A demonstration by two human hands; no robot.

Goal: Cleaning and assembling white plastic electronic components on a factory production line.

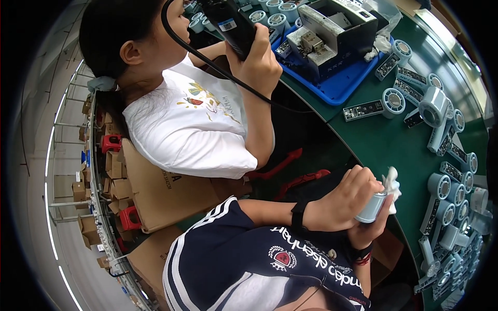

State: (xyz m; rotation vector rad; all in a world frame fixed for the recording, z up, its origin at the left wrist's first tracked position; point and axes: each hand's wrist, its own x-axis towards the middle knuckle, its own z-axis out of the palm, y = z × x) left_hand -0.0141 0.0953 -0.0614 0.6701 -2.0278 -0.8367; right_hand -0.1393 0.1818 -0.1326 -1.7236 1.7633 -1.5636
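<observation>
My right hand (371,231), with a red bracelet at its wrist, is closed around a light blue cylindrical housing (370,208) from below. My left hand (340,199), wearing a black wristband, bends its fingers over the top of that housing, the fingertips at its upper rim. A crumpled white cloth or tissue (391,189) sticks out beside the housing, next to my right fingers. Whether the left fingertips pinch part of the cloth is hidden. Both hands are just off the edge of the green table (378,150).
Light blue round units with circuit-board handles (370,110) lie along the table's right side. A blue tray (340,93) carries an opened dark box (337,41). At left, a person in a white shirt (192,124) grips a black corded tool (231,28). Cartons (176,194) stand behind.
</observation>
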